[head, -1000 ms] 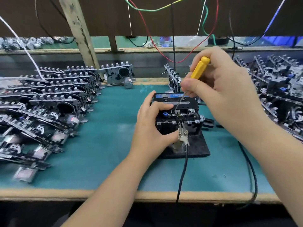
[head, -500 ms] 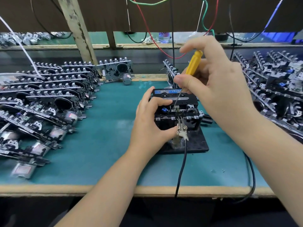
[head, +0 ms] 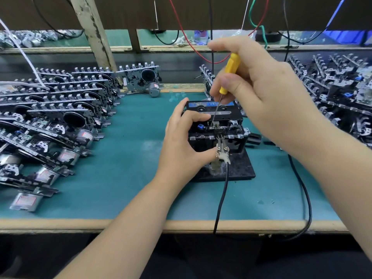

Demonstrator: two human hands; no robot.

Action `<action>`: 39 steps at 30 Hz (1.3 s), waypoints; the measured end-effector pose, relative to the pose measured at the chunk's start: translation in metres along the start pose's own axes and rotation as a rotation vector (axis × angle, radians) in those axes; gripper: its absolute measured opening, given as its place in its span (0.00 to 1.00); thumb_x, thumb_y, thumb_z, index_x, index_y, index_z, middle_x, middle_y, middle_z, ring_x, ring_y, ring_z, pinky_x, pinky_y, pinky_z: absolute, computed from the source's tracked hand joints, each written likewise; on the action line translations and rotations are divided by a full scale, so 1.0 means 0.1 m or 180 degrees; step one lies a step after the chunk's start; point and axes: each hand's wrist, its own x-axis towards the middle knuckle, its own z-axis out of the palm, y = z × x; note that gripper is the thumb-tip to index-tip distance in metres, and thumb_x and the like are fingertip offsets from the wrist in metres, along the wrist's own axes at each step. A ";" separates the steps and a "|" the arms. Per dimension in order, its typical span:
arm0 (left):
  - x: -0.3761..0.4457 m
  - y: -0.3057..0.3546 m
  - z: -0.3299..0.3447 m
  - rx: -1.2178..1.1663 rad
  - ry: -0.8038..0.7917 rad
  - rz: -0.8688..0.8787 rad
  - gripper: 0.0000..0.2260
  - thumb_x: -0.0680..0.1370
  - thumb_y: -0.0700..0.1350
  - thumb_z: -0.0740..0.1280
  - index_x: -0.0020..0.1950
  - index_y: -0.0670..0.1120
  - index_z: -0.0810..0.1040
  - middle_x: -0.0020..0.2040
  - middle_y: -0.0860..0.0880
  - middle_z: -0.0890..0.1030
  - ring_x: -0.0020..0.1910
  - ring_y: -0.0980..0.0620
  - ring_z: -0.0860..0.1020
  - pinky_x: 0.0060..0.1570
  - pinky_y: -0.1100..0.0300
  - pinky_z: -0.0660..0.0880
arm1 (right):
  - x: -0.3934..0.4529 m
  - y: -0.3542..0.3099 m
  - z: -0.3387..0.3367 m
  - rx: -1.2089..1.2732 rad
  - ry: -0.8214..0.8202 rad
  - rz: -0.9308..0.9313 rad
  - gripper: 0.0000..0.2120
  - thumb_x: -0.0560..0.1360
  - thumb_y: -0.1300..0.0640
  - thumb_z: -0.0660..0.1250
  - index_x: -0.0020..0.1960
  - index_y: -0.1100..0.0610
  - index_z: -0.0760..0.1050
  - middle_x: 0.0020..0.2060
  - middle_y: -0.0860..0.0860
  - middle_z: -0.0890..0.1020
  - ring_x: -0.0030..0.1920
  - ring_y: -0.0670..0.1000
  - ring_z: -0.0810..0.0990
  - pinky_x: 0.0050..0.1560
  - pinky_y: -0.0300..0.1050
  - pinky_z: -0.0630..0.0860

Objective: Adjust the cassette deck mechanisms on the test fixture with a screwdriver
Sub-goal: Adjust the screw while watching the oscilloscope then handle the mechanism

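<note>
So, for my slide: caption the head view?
Right hand turns yellow screwdriver in cassette deck mechanism; left hand steadies it.

1. Single view, head-worn wide-angle camera. No second view, so no overlap.
2. Sits above the near bench edge (head: 181, 225), looking forward and down across the green mat (head: 124, 158).
3. Close range: both forearms enter from the bottom; left hand (head: 181, 143) and right hand (head: 261, 93) sit near frame centre.
4. Test fixture (head: 237, 166) is roughly centred, mid-depth.
5. Far field reaches the back shelf (head: 60, 49) and hanging wires (head: 182, 35).
6. Wide lens bows the edges.
</note>
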 end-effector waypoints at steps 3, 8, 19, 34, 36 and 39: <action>0.00 0.00 0.00 0.0029 0.0008 0.0003 0.29 0.64 0.46 0.83 0.54 0.68 0.72 0.79 0.53 0.62 0.78 0.63 0.56 0.73 0.55 0.64 | 0.03 0.02 0.03 0.0200 0.0180 -0.0023 0.17 0.83 0.63 0.62 0.71 0.54 0.69 0.41 0.50 0.84 0.42 0.48 0.83 0.51 0.44 0.80; 0.00 0.00 0.00 0.0070 -0.0003 0.0022 0.29 0.64 0.45 0.83 0.54 0.68 0.72 0.77 0.56 0.61 0.78 0.62 0.57 0.72 0.58 0.63 | 0.06 0.09 0.03 0.0257 0.0414 -0.0128 0.10 0.82 0.61 0.63 0.63 0.59 0.73 0.41 0.51 0.84 0.43 0.48 0.84 0.47 0.45 0.82; 0.01 0.00 0.00 0.0094 -0.0007 -0.0004 0.30 0.64 0.44 0.84 0.54 0.67 0.72 0.79 0.54 0.61 0.75 0.65 0.60 0.68 0.69 0.61 | 0.01 0.13 0.02 0.0524 0.0444 -0.0124 0.06 0.82 0.63 0.63 0.58 0.64 0.71 0.40 0.53 0.83 0.44 0.51 0.85 0.46 0.44 0.82; 0.01 0.01 0.00 0.0116 0.0006 0.0014 0.30 0.64 0.44 0.83 0.54 0.67 0.72 0.79 0.54 0.61 0.76 0.63 0.60 0.69 0.67 0.62 | 0.00 0.15 0.00 0.0458 0.0396 -0.0186 0.05 0.82 0.62 0.63 0.57 0.63 0.71 0.40 0.54 0.82 0.45 0.52 0.85 0.46 0.46 0.82; 0.00 0.01 0.00 0.0127 -0.0001 0.0005 0.30 0.64 0.44 0.83 0.54 0.67 0.71 0.79 0.54 0.61 0.75 0.64 0.60 0.67 0.72 0.60 | 0.01 0.15 0.00 0.0440 0.0386 -0.0226 0.06 0.82 0.62 0.63 0.58 0.63 0.72 0.40 0.54 0.82 0.45 0.51 0.85 0.45 0.43 0.82; 0.01 0.02 0.00 0.0137 -0.0015 -0.0006 0.30 0.64 0.44 0.83 0.54 0.67 0.71 0.79 0.54 0.61 0.75 0.65 0.60 0.68 0.70 0.60 | 0.00 0.16 0.02 0.0489 0.0394 -0.0198 0.06 0.82 0.63 0.63 0.58 0.63 0.71 0.40 0.54 0.82 0.45 0.52 0.85 0.46 0.44 0.82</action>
